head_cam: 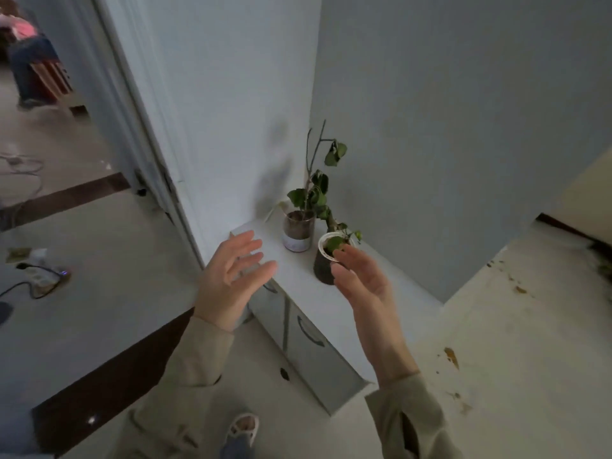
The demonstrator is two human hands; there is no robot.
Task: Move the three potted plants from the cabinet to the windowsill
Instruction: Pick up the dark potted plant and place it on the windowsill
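Note:
Two potted plants stand on a low white cabinet set in the wall corner. The far one is a clear glass jar of soil with a tall thin stem and drooping green leaves. The near one is a small dark pot with a white rim and a few green leaves. My right hand is spread just in front of the near pot, fingertips close to its rim, holding nothing. My left hand hovers with fingers apart over the cabinet's left end, also holding nothing.
The cabinet has two doors with curved handles. A doorway on the left leads to another room where a person stands. A power strip with cables lies on the floor at left. Stains and debris mark the floor on the right.

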